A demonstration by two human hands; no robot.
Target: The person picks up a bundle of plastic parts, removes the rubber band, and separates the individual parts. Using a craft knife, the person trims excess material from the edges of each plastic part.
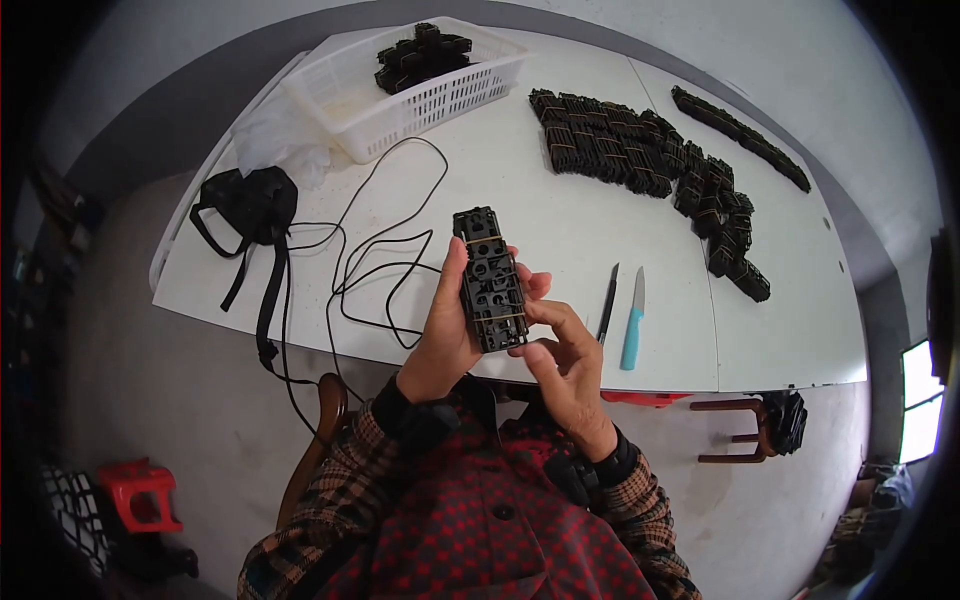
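Observation:
My left hand [445,325] is wrapped round a bundle of black plastic parts [490,275], held above the table's near edge. Two tan rubber bands cross the bundle, one near its top and one near its bottom. Close to the bundle's lower right corner is my right hand [570,370], its thumb and index finger curled toward each other. Whether anything lies between those fingertips is too small to make out. On the table to the right lie a knife with a light blue handle [632,335] and a slim black tool [609,305].
A white plastic basket [430,120] with similar black bundles stands at the far left. Rows of banded black bundles [610,145] lie at the far right. A black strapped pouch [250,205] and looped black cable [385,240] lie left. A red stool [142,495] is on the floor.

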